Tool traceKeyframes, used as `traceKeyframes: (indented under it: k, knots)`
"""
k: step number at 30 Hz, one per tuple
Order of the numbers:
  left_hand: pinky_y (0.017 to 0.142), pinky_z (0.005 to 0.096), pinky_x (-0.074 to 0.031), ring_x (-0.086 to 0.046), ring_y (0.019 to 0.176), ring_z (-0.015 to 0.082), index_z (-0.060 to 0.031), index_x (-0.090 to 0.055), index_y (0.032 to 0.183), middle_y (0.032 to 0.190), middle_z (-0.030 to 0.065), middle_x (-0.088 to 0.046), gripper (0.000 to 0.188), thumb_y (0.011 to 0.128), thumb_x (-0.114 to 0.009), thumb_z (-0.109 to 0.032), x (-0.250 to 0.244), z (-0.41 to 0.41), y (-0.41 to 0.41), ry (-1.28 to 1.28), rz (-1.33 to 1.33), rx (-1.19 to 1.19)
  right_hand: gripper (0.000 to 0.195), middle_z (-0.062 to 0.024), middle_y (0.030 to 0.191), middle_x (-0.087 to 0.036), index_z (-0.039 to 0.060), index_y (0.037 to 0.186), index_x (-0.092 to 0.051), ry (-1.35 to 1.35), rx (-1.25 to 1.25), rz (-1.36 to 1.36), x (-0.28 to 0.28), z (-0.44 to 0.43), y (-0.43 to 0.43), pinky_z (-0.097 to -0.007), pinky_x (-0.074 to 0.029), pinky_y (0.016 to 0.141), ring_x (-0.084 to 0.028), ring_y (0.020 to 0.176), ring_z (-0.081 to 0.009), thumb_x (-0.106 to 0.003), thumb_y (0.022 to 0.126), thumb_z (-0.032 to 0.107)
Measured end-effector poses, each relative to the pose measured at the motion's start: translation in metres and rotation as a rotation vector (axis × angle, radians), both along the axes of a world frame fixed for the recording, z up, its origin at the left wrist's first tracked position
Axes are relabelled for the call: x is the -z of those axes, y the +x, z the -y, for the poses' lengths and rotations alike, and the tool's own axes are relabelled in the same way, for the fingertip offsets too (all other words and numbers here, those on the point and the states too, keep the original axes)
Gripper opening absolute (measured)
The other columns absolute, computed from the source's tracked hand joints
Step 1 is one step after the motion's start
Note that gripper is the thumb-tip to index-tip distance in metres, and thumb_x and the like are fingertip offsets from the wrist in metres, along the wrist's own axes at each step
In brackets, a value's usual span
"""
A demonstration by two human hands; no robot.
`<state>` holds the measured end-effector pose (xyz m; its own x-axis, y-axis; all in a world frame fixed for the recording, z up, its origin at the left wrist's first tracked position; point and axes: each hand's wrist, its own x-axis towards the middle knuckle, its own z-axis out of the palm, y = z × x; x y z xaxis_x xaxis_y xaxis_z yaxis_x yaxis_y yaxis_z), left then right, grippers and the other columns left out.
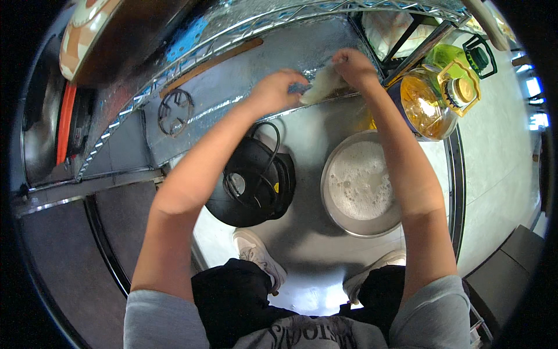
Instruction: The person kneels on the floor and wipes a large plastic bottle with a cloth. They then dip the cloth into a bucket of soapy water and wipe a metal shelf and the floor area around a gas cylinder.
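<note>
My right hand [355,70] grips a pale, damp-looking cloth [324,83] over the lower shelf [235,78] of a wire rack. My left hand [279,90] is at the cloth's other end, with thumb and forefinger curved apart. Blur hides whether those fingertips pinch the cloth's edge. The shelf surface looks wet and shiny. Below my right forearm, a metal basin [359,227] of foamy, cloudy liquid [359,179] stands on the floor, partly covered by the arm. A round black appliance [220,198] with a coiled cord sits under my left forearm.
A round dark metal grate [175,109] and a brown strip [213,65] lie on the shelf's left part. A large bottle of amber oil [423,102] and a green-tinted bottle [447,59] stand right of the rack. The rack's wire edge [218,54] runs above the shelf.
</note>
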<state>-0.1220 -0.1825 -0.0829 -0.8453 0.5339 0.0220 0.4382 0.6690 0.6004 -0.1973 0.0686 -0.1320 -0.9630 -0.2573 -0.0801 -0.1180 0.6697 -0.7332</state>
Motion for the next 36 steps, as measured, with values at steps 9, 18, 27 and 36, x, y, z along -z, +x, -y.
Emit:
traceKeyframes:
  k: [9, 18, 27, 36]
  knots:
    - [0.115, 0.0422, -0.037, -0.043, 0.139, 0.0375, 0.0005, -0.048, 0.141, 0.151, 0.0220, -0.044, 0.055, 0.087, -0.058, -0.006, 0.055, -0.021, 0.026, -0.251, -0.028, -0.063, 0.032, -0.0225, 0.125, -0.060, 0.0019, 0.113, -0.067, 0.286, 0.342, -0.526, 0.057, 0.087, 0.071, -0.0481, -0.048, 0.098, -0.058, 0.117, -0.0403, -0.058, 0.088, 0.020]
    - [0.120, 0.0529, -0.025, -0.031, 0.147, 0.0406, 0.0068, -0.037, 0.148, 0.154, 0.0266, -0.038, 0.111, 0.077, -0.062, -0.075, 0.029, 0.007, 0.020, -0.814, -0.015, -0.205, 0.032, -0.0185, 0.129, -0.061, 0.0041, 0.119, -0.063, 0.315, 0.256, -0.618, 0.067, 0.054, -0.017, -0.0440, -0.046, 0.103, -0.057, 0.120, -0.0343, -0.053, 0.090, 0.010]
    - [0.120, 0.0487, -0.025, -0.030, 0.148, 0.0384, 0.0057, -0.037, 0.148, 0.157, 0.0267, -0.032, 0.111, 0.073, -0.070, -0.069, 0.034, 0.006, 0.020, -0.721, 0.089, -0.275, 0.036, -0.0186, 0.123, -0.065, 0.0052, 0.118, -0.067, 0.375, 0.391, -0.749, 0.060, 0.016, -0.122, -0.0421, -0.047, 0.103, -0.060, 0.117, -0.0363, -0.063, 0.088, 0.024]
    - [0.120, 0.0460, -0.028, -0.035, 0.146, 0.0289, 0.0003, -0.050, 0.141, 0.154, 0.0203, -0.041, 0.096, 0.071, -0.081, -0.057, 0.044, 0.010, 0.030, -0.555, 0.011, -0.449, 0.019, -0.0164, 0.105, -0.071, 0.0127, 0.101, -0.075, 0.484, 0.193, -0.802, 0.073, 0.051, -0.152, -0.0454, -0.057, 0.080, -0.069, 0.094, -0.0356, -0.062, 0.088, 0.018]
